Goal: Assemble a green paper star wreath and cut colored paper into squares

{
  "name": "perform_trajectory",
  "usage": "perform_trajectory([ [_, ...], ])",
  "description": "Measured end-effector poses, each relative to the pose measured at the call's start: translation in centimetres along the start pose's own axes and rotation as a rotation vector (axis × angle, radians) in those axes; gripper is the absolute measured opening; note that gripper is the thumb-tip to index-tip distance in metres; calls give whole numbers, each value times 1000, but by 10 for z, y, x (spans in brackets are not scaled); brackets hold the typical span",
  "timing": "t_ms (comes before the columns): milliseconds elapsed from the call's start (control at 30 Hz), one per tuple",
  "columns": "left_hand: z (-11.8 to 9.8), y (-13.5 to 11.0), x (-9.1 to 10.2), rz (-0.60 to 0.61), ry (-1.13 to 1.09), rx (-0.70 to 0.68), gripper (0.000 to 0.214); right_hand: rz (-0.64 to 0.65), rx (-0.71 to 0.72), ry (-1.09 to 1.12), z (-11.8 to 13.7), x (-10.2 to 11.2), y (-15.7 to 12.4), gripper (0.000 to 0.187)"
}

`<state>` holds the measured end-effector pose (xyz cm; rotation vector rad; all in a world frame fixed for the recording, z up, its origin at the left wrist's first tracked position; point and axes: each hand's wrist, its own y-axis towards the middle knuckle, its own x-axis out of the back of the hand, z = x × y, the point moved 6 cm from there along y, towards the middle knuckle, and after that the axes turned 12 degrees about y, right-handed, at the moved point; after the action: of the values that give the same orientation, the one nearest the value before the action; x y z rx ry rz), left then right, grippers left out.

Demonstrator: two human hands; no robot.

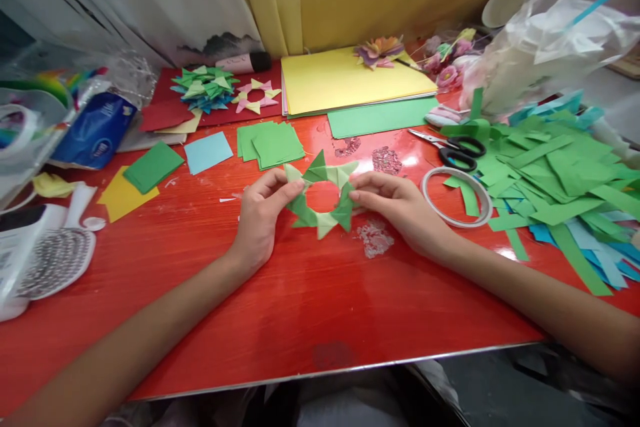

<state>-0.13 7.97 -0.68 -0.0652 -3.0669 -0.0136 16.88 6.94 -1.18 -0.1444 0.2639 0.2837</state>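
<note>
Between my two hands is a folded paper star ring (327, 221), made of alternating dark and light green points around an open middle. My left hand (263, 217) pinches its left side with thumb and fingers. On the opposite side my right hand (387, 203) grips the ring the same way. The ring is held a little above the red table (210, 320). Just behind it lies a stack of green paper squares (277, 145). A roll of tape (487, 203) and black-handled scissors (457, 150) lie to the right of my right hand.
Many green and blue paper strips (560, 173) are heaped at the right. Finished star rings (207, 85) and yellow sheets (345, 83) lie at the back. Left are a light blue square (209, 152), dark green squares (153, 167), a hairbrush (63, 257) and a tissue pack (97, 130).
</note>
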Motion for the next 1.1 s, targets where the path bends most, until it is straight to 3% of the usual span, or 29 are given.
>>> perform_trajectory([
  [100,-2,-1,-5,63,30,-18,8,-117,91,4,7,11,1,17],
  [167,-4,-2,-4,45,30,-24,14,-114,118,-43,11,12,2,17],
  [267,-3,-3,-5,46,53,-4,21,-13,108,-179,14,6,1,16],
  [400,1,-7,-10,141,157,57,21,134,72,-283,12,-5,-3,22],
  [733,0,-12,-16,234,240,40,15,231,79,-382,11,-14,-10,26],
  [900,3,-10,-13,190,255,66,19,176,39,-298,8,-11,-5,34],
  [1000,5,-7,-14,184,220,76,23,145,29,-265,7,-7,-2,28],
  [1100,4,-5,-12,135,161,50,27,14,68,-204,9,5,2,22],
])
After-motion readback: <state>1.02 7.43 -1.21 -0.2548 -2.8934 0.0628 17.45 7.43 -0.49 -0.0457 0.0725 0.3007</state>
